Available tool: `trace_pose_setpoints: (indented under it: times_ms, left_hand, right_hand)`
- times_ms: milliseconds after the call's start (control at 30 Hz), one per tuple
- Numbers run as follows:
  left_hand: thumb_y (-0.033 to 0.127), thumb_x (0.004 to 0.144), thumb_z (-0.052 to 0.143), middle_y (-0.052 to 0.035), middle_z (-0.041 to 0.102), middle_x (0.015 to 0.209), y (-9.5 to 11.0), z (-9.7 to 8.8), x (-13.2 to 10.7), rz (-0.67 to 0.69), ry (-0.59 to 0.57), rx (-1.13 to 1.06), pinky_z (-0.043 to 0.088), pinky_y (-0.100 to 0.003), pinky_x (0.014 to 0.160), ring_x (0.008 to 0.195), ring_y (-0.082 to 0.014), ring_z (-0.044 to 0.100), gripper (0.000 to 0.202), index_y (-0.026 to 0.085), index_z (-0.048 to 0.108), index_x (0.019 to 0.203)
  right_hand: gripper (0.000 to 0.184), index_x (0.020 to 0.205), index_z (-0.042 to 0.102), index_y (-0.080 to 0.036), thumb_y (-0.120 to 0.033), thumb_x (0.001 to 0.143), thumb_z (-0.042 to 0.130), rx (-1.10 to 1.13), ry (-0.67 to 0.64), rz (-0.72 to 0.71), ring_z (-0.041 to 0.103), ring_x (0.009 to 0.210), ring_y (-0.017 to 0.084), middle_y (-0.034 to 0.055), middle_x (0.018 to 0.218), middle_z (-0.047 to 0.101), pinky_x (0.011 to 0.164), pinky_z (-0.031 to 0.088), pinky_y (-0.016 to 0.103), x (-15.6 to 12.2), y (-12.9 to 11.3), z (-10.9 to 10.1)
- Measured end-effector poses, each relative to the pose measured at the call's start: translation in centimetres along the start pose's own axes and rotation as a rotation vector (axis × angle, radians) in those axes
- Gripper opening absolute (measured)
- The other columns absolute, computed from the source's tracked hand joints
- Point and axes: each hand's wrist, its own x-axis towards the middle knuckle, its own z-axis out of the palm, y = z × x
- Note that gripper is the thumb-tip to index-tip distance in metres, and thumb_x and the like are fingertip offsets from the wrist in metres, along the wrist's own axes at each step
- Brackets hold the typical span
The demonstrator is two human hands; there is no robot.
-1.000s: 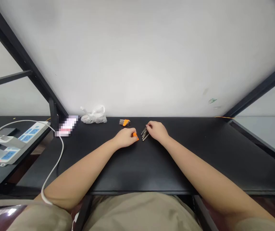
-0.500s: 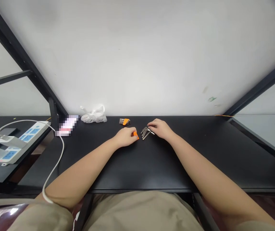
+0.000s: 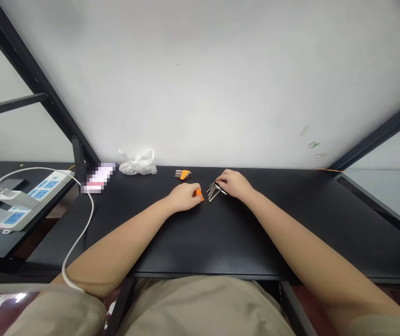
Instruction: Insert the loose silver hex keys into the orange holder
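Observation:
My left hand (image 3: pixel 184 197) rests on the black table (image 3: pixel 242 247), its fingertips on a small orange hex key holder (image 3: pixel 199 194), most of which is hidden. Just to its right lies a bunch of loose steel hex keys (image 3: pixel 215 191), with my right hand (image 3: pixel 235 183) pinching their ends. Farther back, a folded hex key set in an orange holder (image 3: pixel 183 174) lies apart from both hands.
A white plastic bag (image 3: pixel 139 164) and a pixelated flat object (image 3: pixel 98 178) lie along the table's back edge. At far left stands a power strip with blue sockets (image 3: pixel 28 200), its white cable (image 3: pixel 87 228) running past my left arm. Black metal frame bars (image 3: pixel 35 79) rise on both sides of a white wall.
The loose hex keys have shifted and gathered under my right hand's fingertips. My left hand stays on the orange holder. The whole view has tilted slightly.

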Motion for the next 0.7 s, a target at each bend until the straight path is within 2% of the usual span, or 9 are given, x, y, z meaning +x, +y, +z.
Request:
trace_pose_setpoints:
  times_ms: [133, 267, 367, 467, 700]
  left_hand:
    - [0.033, 0.085, 0.059, 0.002, 0.066, 0.076, 0.0, 0.0, -0.1, 0.006, 0.0, 0.0, 0.035, -0.026, 0.057, 0.066, -0.0158, 0.057, 0.012, 0.023, 0.058, 0.08]
    - [0.033, 0.085, 0.059, 0.0017, 0.066, 0.076, -0.1, 0.1, 0.0, 0.009, -0.001, -0.004, 0.036, -0.026, 0.057, 0.067, -0.016, 0.057, 0.011, 0.023, 0.059, 0.081]
    - [0.032, 0.084, 0.059, 0.0009, 0.066, 0.077, 0.0, 0.1, 0.0, 0.008, -0.004, -0.003, 0.037, -0.026, 0.058, 0.067, -0.0162, 0.058, 0.01, 0.022, 0.06, 0.082]
    - [0.032, 0.084, 0.06, 0.0004, 0.067, 0.077, -0.1, 0.1, 0.1, 0.003, -0.001, -0.004, 0.037, -0.026, 0.058, 0.066, -0.0163, 0.058, 0.01, 0.022, 0.061, 0.081]
    - [0.032, 0.085, 0.058, 0.0011, 0.064, 0.072, -0.6, 0.7, 0.3, 0.038, 0.02, -0.003, 0.038, -0.027, 0.057, 0.064, -0.0164, 0.056, 0.011, 0.022, 0.061, 0.081]
  right_hand:
    - [0.023, 0.105, 0.079, -0.027, -0.03, 0.094, 0.059, -0.014, 0.046, 0.028, 0.066, 0.09, 0.018, 0.0055, 0.109, 0.069, 0.085, 0.051, 0.03, -0.5, -0.2, 0.7]
    - [0.031, 0.12, 0.074, -0.029, -0.028, 0.093, 0.06, 0.022, 0.1, -0.059, 0.065, 0.092, 0.018, 0.0053, 0.118, 0.065, 0.085, 0.052, 0.031, -1.0, 0.2, 1.2]
    - [0.026, 0.112, 0.077, -0.029, -0.026, 0.093, 0.06, 0.051, 0.088, -0.137, 0.064, 0.088, 0.016, 0.0048, 0.12, 0.063, 0.085, 0.052, 0.031, -1.0, 0.5, 1.3]
    - [0.023, 0.104, 0.078, -0.027, -0.024, 0.093, 0.059, 0.053, 0.078, -0.152, 0.063, 0.085, 0.016, 0.0053, 0.116, 0.063, 0.083, 0.051, 0.031, -0.7, 0.4, 1.3]
    - [0.023, 0.105, 0.074, -0.023, -0.021, 0.097, 0.053, -0.064, -0.034, -0.143, 0.061, 0.083, 0.016, 0.0072, 0.107, 0.064, 0.073, 0.046, 0.026, -0.4, -0.5, 0.3]
